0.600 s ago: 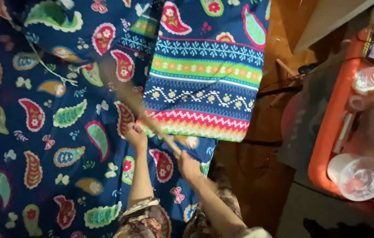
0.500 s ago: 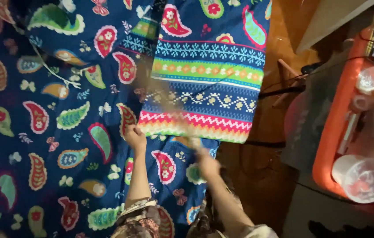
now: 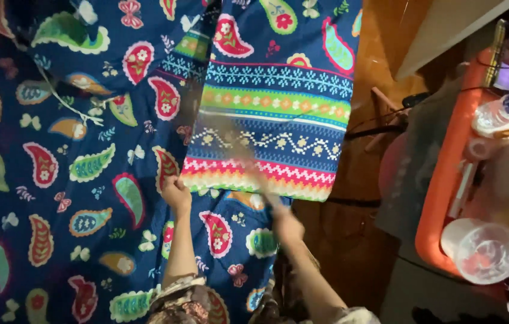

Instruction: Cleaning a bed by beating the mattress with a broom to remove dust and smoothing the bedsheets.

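Left hand [image 3: 176,193] pinning the bedsheet [image 3: 68,180] near the bed's edge, right hand [image 3: 286,223] gripping a blurred stick [image 3: 236,157] mid-beat across the pillow [image 3: 272,120]; next stroke needs clean aim.

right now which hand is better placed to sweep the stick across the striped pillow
Right. The right hand grips the blurred stick lying over the striped pillow; the left hand pinches the pillow's corner.
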